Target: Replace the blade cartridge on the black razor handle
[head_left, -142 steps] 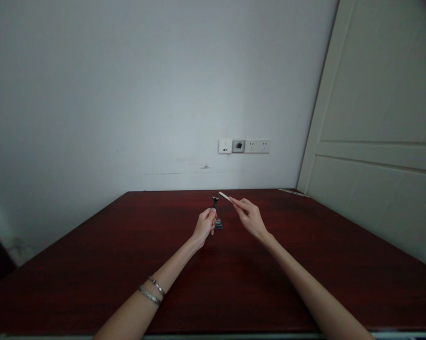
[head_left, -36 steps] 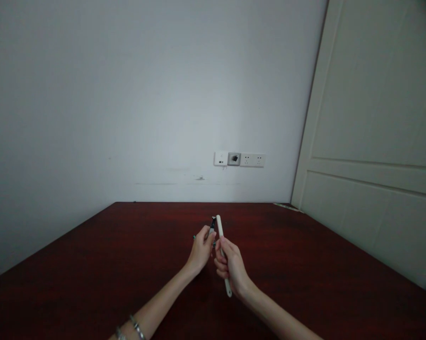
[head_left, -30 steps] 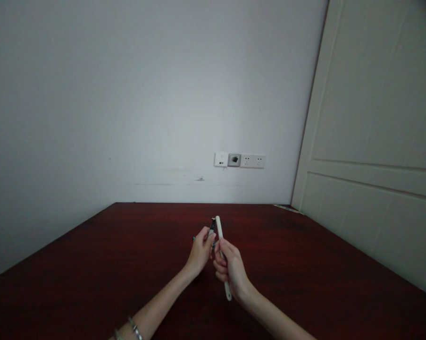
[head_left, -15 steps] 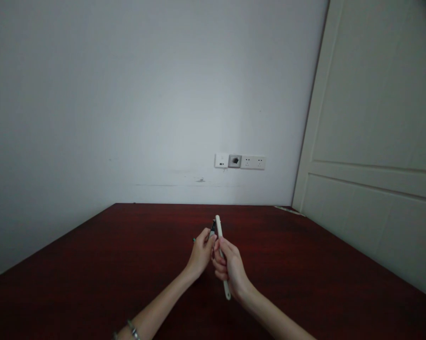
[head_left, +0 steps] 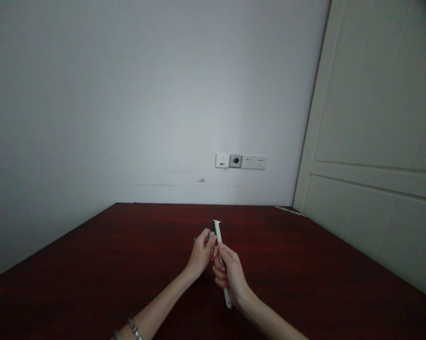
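Observation:
My right hand is closed around a long, slim white handle, which leans slightly and has a small hole in its lower end. In my left hand, pinched between thumb and fingers, is a small grey tool with a dark tip. The tops of the two things meet or overlap, with a small pale crosspiece at the junction; which one it belongs to I cannot tell. Both hands are close together above the table, fingers nearly touching. A green-stoned ring is on my left hand.
The dark red wooden table reaches back to a white wall. Sockets and switch plates sit on that wall. A pale panelled door stands along the right side, and a thin flat strip lies at the table's back right corner.
My right hand has drawn the white handle down a little toward me, and its top now sits against the dark tip of the grey tool. My left hand has barely moved.

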Tool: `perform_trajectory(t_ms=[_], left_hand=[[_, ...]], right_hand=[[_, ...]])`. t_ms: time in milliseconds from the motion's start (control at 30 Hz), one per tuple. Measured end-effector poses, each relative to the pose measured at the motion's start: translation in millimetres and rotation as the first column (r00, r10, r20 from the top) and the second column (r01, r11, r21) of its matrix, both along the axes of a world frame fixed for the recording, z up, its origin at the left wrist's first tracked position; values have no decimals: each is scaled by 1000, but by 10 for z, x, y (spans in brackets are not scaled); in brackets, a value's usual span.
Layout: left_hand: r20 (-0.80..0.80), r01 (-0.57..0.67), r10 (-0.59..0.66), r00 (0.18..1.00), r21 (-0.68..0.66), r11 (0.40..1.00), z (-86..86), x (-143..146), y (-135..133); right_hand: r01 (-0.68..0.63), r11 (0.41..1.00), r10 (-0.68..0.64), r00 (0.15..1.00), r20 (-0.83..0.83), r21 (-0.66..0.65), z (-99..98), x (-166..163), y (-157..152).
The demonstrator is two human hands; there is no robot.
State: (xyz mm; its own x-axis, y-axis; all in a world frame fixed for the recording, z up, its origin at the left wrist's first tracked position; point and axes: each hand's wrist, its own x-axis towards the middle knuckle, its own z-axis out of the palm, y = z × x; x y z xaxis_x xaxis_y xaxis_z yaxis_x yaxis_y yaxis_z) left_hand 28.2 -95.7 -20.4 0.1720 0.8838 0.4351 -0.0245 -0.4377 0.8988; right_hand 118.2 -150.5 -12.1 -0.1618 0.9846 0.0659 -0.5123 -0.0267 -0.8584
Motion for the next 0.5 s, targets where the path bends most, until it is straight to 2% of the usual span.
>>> perform_trajectory(t_ms=[133, 333, 500], left_hand=[[10, 0, 0, 1000, 3, 1000, -32, -17, 25], [4, -6, 6, 1000, -7, 1000, 18, -26, -9], [-9, -14, 14, 1000, 9, 1000, -42, -25, 11]], right_hand=[[17, 999, -16, 1000, -23, 27, 10, -15, 8], [-7, 1000, 7, 1000, 3, 10, -14, -23, -6], [21, 999, -21, 1000, -10, 48, 2, -20, 12]])
